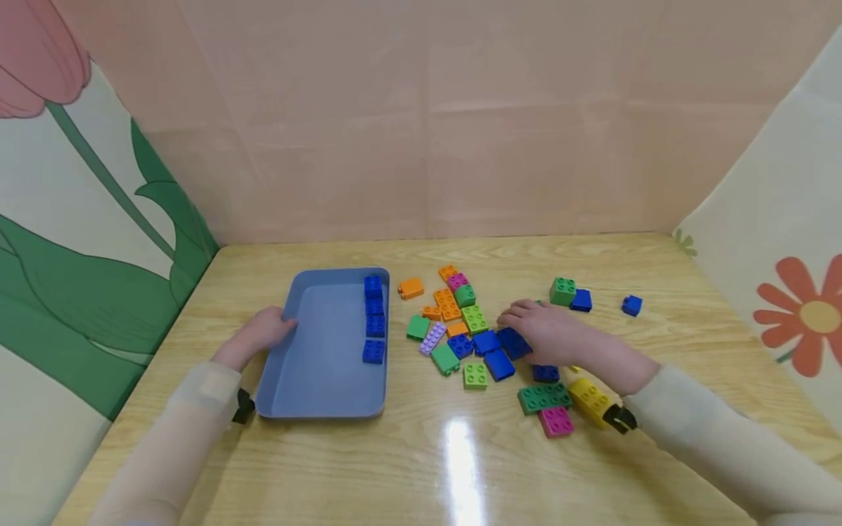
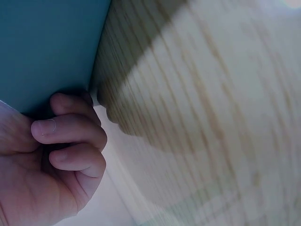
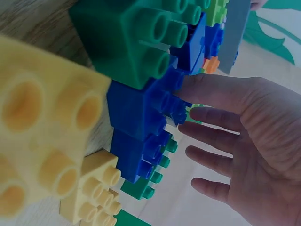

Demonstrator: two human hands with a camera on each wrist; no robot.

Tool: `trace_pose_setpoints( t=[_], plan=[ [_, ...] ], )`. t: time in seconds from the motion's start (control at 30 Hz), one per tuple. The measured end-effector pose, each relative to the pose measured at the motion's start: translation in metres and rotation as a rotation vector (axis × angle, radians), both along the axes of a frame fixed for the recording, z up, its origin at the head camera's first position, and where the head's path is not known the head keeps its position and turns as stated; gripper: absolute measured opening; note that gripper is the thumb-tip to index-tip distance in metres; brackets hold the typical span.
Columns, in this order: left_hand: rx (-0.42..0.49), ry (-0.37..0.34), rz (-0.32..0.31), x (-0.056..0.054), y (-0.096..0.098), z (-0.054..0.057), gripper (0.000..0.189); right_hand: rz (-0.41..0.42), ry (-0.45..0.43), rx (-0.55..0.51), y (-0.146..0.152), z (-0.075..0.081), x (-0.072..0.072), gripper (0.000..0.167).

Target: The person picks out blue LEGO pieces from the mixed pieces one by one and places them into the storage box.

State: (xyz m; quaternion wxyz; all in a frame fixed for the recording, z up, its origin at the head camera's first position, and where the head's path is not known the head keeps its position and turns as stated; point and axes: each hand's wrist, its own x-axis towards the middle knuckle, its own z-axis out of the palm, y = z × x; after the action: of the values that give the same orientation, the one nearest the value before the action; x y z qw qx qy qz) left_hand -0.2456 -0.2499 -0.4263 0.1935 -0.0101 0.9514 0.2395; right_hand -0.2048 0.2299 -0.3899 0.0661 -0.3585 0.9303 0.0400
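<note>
My left hand (image 1: 266,329) grips the left rim of a shallow blue-grey tray (image 1: 320,415). Its thumb reaches over the rim, and the curled fingers (image 2: 70,127) lie beside the outer wall. Blue bricks (image 1: 373,351) stand in a column along the tray's right side. Over the pile, my right hand (image 1: 549,332) reaches down beside a dark blue brick (image 1: 513,343), partly covering it. In the right wrist view its fingers are fairly straight and spread, with the thumb (image 3: 211,92) close to blue bricks (image 3: 136,106). Two more blue bricks (image 1: 499,364) lie just left.
Loose orange, green, purple and pink bricks (image 1: 447,303) lie between tray and right hand. Nearer me are a long green brick (image 1: 544,398), a pink one (image 1: 556,421) and a yellow one (image 1: 590,400). Farther right lie a green brick (image 1: 563,291) and a small blue brick (image 1: 632,305).
</note>
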Motion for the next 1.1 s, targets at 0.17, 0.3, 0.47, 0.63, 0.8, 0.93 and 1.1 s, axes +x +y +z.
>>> trace_pose_setpoints(
  t=[0.17, 0.3, 0.47, 0.63, 0.8, 0.93, 1.1],
  plan=[
    [0.019, -0.009, 0.007, 0.000, 0.000, -0.002, 0.039, 0.002, 0.007, 0.013, 0.002, -0.007, -0.005, 0.062],
    [0.019, -0.003, 0.004, 0.000, -0.001, -0.002, 0.038, -0.012, 0.006, 0.016, 0.001, -0.008, -0.006, 0.059],
    [0.006, 0.007, -0.001, 0.000, -0.001, -0.003, 0.040, -0.017, 0.002, 0.012, 0.001, -0.008, -0.006, 0.054],
    [0.008, 0.014, -0.010, 0.000, -0.002, -0.002, 0.040, -0.010, 0.008, 0.011, 0.002, -0.009, -0.007, 0.052],
    [0.008, 0.013, -0.010, 0.001, -0.002, -0.002, 0.041, -0.024, -0.007, 0.014, 0.002, -0.008, -0.008, 0.051],
    [0.002, 0.009, -0.008, 0.001, -0.001, -0.002, 0.041, -0.030, -0.012, 0.014, 0.003, -0.006, -0.007, 0.052],
    [0.003, -0.002, 0.000, 0.000, -0.001, -0.001, 0.042, -0.038, -0.002, -0.008, 0.002, 0.004, -0.005, 0.052]
  ],
)
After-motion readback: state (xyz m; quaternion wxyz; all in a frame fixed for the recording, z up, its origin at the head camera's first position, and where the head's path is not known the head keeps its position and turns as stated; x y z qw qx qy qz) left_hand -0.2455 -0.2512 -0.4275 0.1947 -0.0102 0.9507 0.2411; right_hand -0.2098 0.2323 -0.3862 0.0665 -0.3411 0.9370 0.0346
